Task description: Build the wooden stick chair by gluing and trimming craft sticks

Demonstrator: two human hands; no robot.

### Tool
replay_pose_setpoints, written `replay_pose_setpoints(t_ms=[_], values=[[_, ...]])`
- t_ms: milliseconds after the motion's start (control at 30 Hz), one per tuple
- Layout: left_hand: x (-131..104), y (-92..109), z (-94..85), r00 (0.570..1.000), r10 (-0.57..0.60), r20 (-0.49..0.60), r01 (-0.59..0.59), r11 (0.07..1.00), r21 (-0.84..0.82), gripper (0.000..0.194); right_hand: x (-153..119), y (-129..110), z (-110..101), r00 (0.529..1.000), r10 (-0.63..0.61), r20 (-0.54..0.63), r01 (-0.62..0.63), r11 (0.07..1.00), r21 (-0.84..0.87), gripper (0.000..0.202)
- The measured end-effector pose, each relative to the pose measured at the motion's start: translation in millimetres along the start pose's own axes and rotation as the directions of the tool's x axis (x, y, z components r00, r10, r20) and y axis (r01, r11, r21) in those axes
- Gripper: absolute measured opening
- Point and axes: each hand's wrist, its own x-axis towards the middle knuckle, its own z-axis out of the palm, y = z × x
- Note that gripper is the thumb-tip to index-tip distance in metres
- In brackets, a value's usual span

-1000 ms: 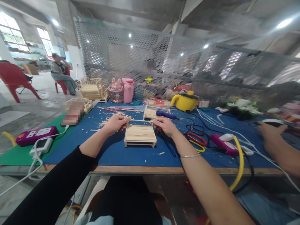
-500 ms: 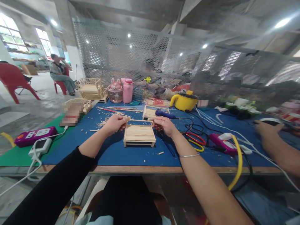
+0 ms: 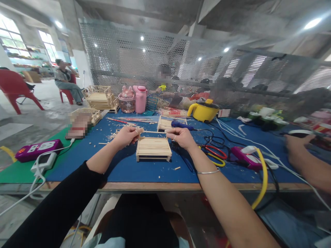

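A small wooden stick frame with a slatted top stands on the blue mat. Along its back edge a thin wooden stick runs level between my hands. My left hand pinches the stick's left end at the frame's back left corner. At the back right corner, the fingers of my right hand are closed on the other end. Behind my right hand lies a blue glue gun, beside another stick piece.
Scissors, cables and a purple power strip lie to the right, near another person's hand. A yellow pot and pink jug stand behind. At left are a phone and a purple box.
The fingers of my right hand have shifted slightly at the stick's right end. My left hand and the frame have hardly moved. The other person's hand at right has moved a little.
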Motion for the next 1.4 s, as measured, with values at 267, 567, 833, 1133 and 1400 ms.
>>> replay_pose_setpoints(t_ms=[267, 567, 833, 1133, 1400], values=[[-0.4, -0.9, -1.4, 1.000, 0.019, 0.018, -0.019, 1.000, 0.005, 0.046, -0.5, -2.0, 0.4, 1.000, 0.014, 0.001, -0.014, 1.000, 0.027, 0.025], [2.8, -1.8, -3.6, 0.997, -0.078, -0.005, 0.076, 0.980, -0.185, 0.056, 1.6, -9.0, -8.0, 0.997, 0.069, -0.025, -0.061, 0.974, 0.219, 0.040], [5.1, -1.6, -17.6, 0.990, -0.139, -0.018, 0.136, 0.984, -0.114, 0.050, -6.7, -16.2, -22.1, 0.877, 0.255, 0.408, -0.304, 0.951, 0.057, 0.029], [5.4, -18.3, -17.5, 0.969, -0.062, 0.239, 0.052, 0.997, 0.050, 0.052, -11.0, -21.2, -21.4, 0.735, 0.338, 0.588, -0.308, 0.939, -0.155, 0.037], [-10.5, -15.9, -19.9, 0.973, -0.056, 0.225, 0.027, 0.991, 0.129, 0.041, -2.4, -9.9, -9.1, 0.840, 0.399, 0.369, -0.400, 0.913, -0.076, 0.037]])
